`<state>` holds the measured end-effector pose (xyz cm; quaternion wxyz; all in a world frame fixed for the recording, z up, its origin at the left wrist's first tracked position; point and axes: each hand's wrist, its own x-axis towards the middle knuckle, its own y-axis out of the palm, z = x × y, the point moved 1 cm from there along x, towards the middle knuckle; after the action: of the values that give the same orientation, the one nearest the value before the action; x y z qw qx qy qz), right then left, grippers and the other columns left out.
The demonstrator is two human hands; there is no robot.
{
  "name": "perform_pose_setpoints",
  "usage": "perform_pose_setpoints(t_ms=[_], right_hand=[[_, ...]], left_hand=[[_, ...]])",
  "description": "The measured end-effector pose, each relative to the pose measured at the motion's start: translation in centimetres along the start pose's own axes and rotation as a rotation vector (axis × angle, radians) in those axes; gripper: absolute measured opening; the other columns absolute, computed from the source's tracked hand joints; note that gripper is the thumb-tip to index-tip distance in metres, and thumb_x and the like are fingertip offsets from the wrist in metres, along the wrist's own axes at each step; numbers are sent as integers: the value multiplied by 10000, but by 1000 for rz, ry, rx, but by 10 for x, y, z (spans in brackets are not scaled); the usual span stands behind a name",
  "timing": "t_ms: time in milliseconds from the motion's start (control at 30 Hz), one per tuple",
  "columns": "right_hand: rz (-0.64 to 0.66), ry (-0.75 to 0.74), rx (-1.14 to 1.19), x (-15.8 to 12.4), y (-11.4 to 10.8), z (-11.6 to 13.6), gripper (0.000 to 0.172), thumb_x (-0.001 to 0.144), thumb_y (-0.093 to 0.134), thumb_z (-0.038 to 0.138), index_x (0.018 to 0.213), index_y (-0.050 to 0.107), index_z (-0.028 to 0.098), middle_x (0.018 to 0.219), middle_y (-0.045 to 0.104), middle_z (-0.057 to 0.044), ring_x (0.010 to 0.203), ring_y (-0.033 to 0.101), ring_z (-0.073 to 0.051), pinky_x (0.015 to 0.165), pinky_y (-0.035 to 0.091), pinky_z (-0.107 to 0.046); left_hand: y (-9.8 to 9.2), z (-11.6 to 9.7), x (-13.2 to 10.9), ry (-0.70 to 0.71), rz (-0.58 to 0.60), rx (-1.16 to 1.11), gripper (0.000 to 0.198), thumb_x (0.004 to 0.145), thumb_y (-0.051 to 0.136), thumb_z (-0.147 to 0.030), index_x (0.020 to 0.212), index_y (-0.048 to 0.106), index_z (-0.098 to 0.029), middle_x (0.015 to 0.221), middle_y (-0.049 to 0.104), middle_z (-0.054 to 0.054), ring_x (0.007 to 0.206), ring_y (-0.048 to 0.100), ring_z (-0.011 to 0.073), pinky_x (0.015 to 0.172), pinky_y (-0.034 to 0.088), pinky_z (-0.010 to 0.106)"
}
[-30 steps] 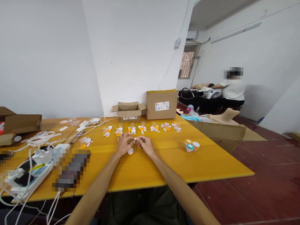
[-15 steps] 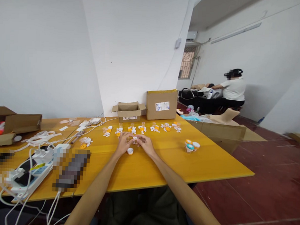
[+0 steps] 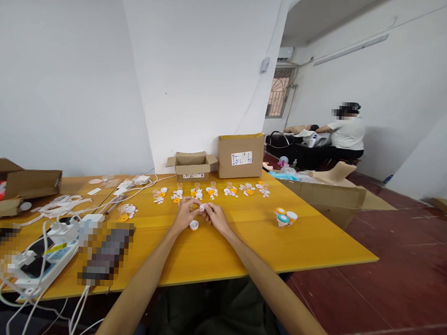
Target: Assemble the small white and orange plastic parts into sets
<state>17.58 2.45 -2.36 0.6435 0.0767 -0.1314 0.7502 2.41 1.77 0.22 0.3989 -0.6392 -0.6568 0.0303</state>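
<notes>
My left hand (image 3: 186,213) and my right hand (image 3: 216,218) meet over the middle of the table. Between their fingertips is a small white piece with dark marks (image 3: 201,206), too small to name exactly. The fingers of both hands are closed around it. Just below my left hand, a small white round cup-like part (image 3: 194,225) rests on the table. Behind the hands lie small piles of white discs and orange rings (image 3: 211,192), with clear cups (image 3: 197,185) beside some of them.
Three lidded clear containers (image 3: 286,217) are grouped on the right. Cardboard boxes (image 3: 241,156) stand at the back. On the left are a power strip (image 3: 62,249) with tangled cables, a blurred dark device (image 3: 108,254) and another parts pile (image 3: 128,212). A person (image 3: 347,131) sits across the room.
My right hand's fingers have shifted and drawn in at the side of the small white piece. The piece shows a little more plainly. My left hand is nearly still.
</notes>
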Motion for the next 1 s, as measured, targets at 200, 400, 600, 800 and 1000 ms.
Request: perform_pose_setpoints(t_ms=[200, 400, 600, 800, 1000], right_hand=[[0, -26, -29, 0, 0, 2, 409, 856, 489, 538, 605, 532, 218, 522, 540, 33, 457, 480, -114, 456, 387, -226], [12, -42, -46, 0, -1, 2, 456, 860, 472, 572, 574, 511, 220, 504, 525, 33, 464, 471, -120, 486, 395, -239], [39, -29, -15, -1, -1, 3, 466, 851, 480, 580, 558, 509, 218, 499, 519, 28, 450, 460, -121, 469, 382, -244], [36, -10, -21, -1, 0, 7, 492, 828, 479, 618, 534, 484, 223, 464, 481, 39, 428, 425, -112, 464, 367, -242], [50, 12, -6, -2, -1, 10, 493, 828, 471, 620, 534, 475, 224, 458, 478, 39, 417, 406, -109, 462, 358, -243]], left_hand=[[1, 3, 2, 39, 12, -73, 82, 785, 695, -283, 835, 744, -239, 876, 656, 38, 967, 596, 211, 926, 460, 367], [0, 6, 4, 38, 42, -118, 128, 771, 708, -296, 880, 750, -242, 885, 680, 38, 957, 609, 213, 914, 476, 362], [-2, 4, 4, 48, 39, -111, 114, 775, 709, -288, 869, 749, -239, 876, 692, 39, 936, 619, 209, 907, 482, 364], [-3, 4, 4, 42, 65, -141, 118, 766, 711, -253, 876, 747, -231, 913, 700, 49, 951, 626, 211, 907, 483, 361], [-3, 6, 5, 30, 50, -145, 75, 758, 720, -254, 825, 733, -222, 907, 700, 42, 941, 624, 205, 901, 486, 356]])
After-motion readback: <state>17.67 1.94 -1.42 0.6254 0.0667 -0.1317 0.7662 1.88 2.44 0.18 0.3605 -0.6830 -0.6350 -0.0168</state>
